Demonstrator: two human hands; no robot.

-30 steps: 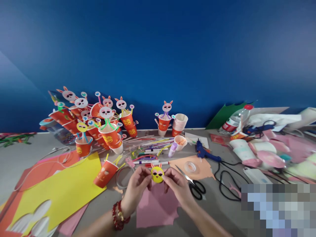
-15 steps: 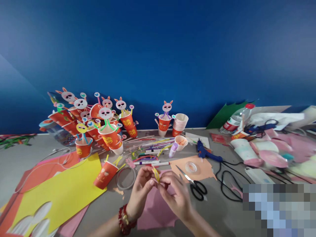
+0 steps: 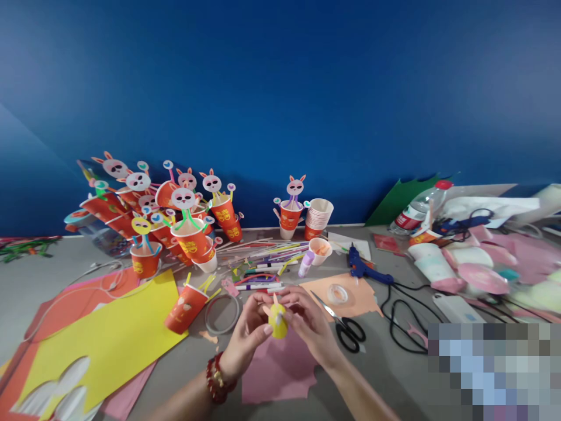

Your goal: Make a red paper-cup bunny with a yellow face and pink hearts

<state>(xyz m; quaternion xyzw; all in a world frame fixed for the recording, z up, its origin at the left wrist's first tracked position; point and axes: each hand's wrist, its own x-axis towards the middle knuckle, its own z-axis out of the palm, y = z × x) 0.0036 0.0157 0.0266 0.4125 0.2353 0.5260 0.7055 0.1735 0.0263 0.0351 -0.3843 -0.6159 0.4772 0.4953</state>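
Observation:
A yellow paper rabbit head (image 3: 277, 325) with pinkish ears is held between both hands, low in the middle of the head view. My left hand (image 3: 250, 333), with red beads at its wrist, pinches its left edge. On its other side, my right hand (image 3: 309, 327) has its fingers closed on the right edge. Below the hands lies a pink paper sheet (image 3: 280, 374) with cut edges. An orange paper cup (image 3: 186, 309) with yellow strips leans to the left of my left hand. Black-handled scissors (image 3: 348, 334) lie to the right of my right hand.
Orange cups with rabbit heads (image 3: 193, 242) crowd the back left. Yellow paper (image 3: 109, 345) covers the front left. Markers (image 3: 260, 287), a glue stick (image 3: 306, 264), stacked cups (image 3: 318, 217) and tape (image 3: 337, 294) are around the middle. A blue glue gun (image 3: 368, 269) with its cord lies right.
The yellow paper piece has turned from nearly edge-on to show its broad face and ears. My fingers have shifted to its two sides. The view has moved slightly.

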